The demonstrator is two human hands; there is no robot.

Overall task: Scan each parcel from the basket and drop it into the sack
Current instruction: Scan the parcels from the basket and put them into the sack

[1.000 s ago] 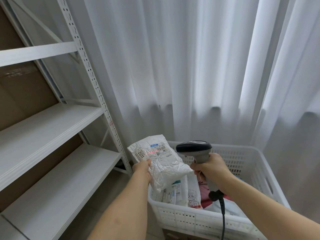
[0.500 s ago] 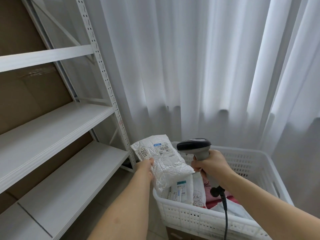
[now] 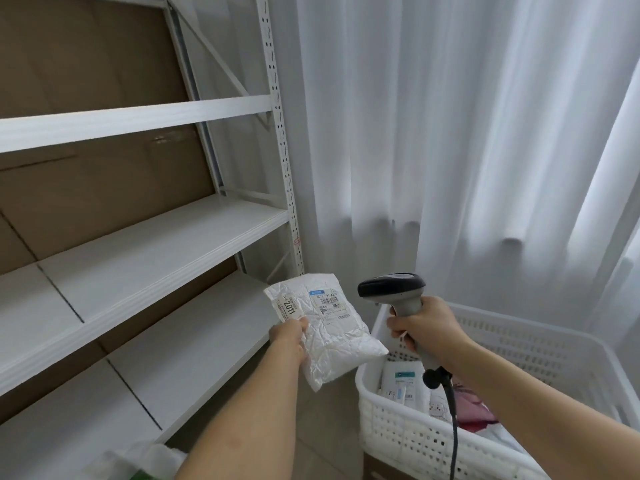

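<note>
The white basket point(image 3: 412, 441) at my right holds more parcels point(image 3: 403, 381). My right hand point(image 3: 424, 325) grips the scanner point(image 3: 394, 289) above its rim; my left hand point(image 3: 289, 336) pinches a crinkled white parcel point(image 3: 329, 337) left of the basket, shelves point(image 3: 145, 237) and curtain point(image 3: 450, 133) beyond.

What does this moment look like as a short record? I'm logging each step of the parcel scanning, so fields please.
left hand: grips a white parcel by its left edge, label side up
right hand: grips the scanner by its handle
scanner: head points left, toward the parcel
basket: white, at lower right, holds more parcels
parcel position: held left of the basket, in front of the shelves
</note>
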